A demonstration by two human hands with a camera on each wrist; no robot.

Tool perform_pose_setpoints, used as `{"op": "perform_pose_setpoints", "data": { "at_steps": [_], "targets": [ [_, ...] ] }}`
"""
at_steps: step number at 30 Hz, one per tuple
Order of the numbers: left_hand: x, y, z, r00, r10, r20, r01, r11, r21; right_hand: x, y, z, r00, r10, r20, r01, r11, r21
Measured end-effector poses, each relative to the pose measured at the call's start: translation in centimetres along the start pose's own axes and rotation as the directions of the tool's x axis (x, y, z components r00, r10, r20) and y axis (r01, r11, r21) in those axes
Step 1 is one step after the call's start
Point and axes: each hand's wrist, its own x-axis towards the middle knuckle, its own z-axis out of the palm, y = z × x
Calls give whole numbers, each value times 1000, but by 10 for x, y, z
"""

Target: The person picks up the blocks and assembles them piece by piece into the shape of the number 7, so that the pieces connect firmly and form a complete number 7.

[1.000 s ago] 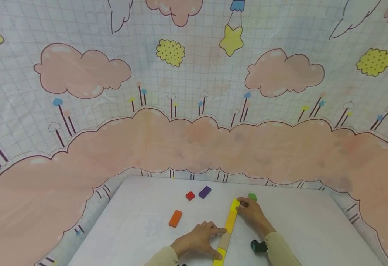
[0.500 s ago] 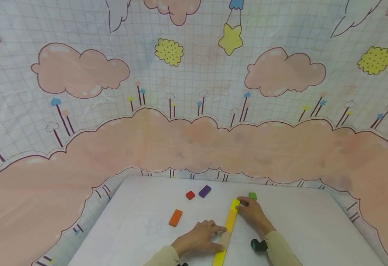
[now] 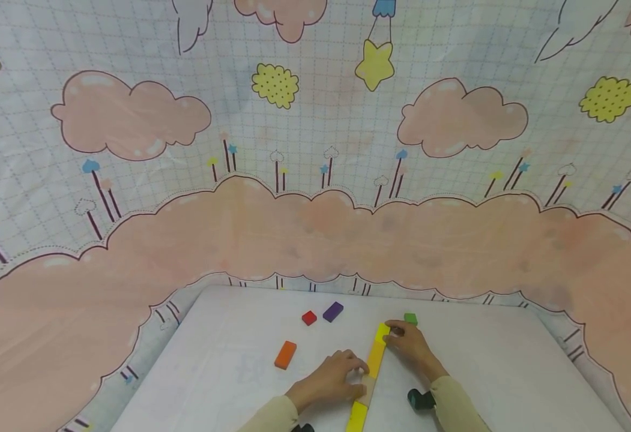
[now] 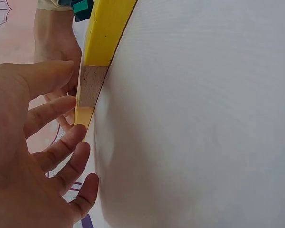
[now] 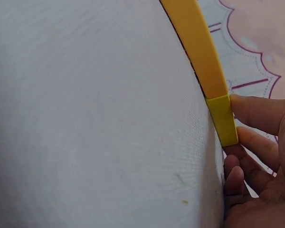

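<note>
A straight row of blocks runs up the white table in the head view. From near to far it has a long yellow block (image 3: 356, 416), a bare wooden block (image 4: 93, 86), an orange-yellow block (image 5: 199, 47) and a short yellow block (image 5: 222, 120). My left hand (image 3: 330, 379) is at the row's left side, thumb and index fingertips spread apart right at the wooden block, other fingers loosely bent. With thumb and fingers, my right hand (image 3: 409, 347) holds the short yellow block at the far end; its middle finger is at that block's end face.
Left of the row lie an orange block (image 3: 285, 354), a red block (image 3: 309, 318) and a purple block (image 3: 333, 311). A green block (image 3: 410, 318) sits just beyond my right hand. Behind the table (image 3: 229, 336) hangs a cloud-printed cloth (image 3: 315, 234).
My left hand has slid up along the row; its thumb has moved from the near yellow block to the wooden block. The right hand has stayed at the far end.
</note>
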Motion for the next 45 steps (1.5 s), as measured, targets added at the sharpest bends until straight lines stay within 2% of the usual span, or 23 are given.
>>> {"op": "perform_pose_setpoints", "data": {
  "at_steps": [5,10,17,31,38,45],
  "targets": [
    [3,1,-1,1000,12,-13,-12,1000,2,0,0,1,1000,1,0,-1,1000,9],
    [6,1,-2,999,50,-22,-49,997,55,0,0,1,1000,20,2,-20,1000,19],
    [10,-2,1,997,73,3,-73,992,108,1,1,1,1000,14,14,-14,1000,8],
    [11,-3,4,998,65,13,-66,990,122,-4,-1,-1,998,56,3,-56,998,38],
    [11,-4,4,997,71,17,-72,990,117,-9,-2,-4,1000,-4,-14,4,1000,-11],
    [11,-5,2,996,90,12,-91,989,120,-8,-3,-14,1000,2,-11,-2,1000,5]
  ]
}}
